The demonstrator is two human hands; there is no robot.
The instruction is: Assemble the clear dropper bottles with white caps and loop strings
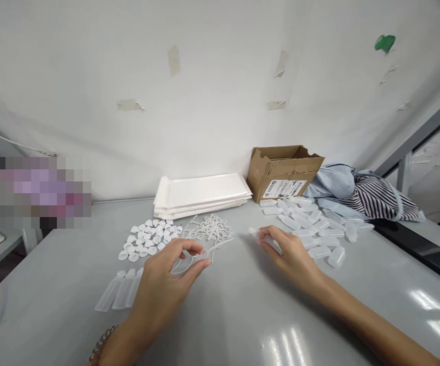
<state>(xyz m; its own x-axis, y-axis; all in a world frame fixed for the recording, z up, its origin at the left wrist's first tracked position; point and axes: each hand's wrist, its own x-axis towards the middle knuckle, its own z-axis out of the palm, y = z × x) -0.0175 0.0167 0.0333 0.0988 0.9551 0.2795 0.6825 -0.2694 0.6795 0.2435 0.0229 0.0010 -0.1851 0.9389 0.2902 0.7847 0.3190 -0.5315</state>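
My left hand (166, 277) has its thumb and forefinger pinched on the end of a white cord (222, 244), beside a tangled heap of white cords (213, 227). To the right, my right hand (290, 254) grips a small translucent plastic bottle (253, 232), mostly hidden behind the fingers. Many similar translucent bottles (321, 239) lie loose beyond that hand. Left of the cords spreads a group of small white caps (147, 239). Several capped translucent bottles (109, 295) lie in a row, partly covered by my left hand.
A stack of white padded envelopes (205, 190) lies against the wall. Next to it stands an open cardboard box (286, 175). Blue cloth (330, 183) and a striped cloth (380, 198) lie at the right, near a black strip (418, 249) along the table (235, 325).
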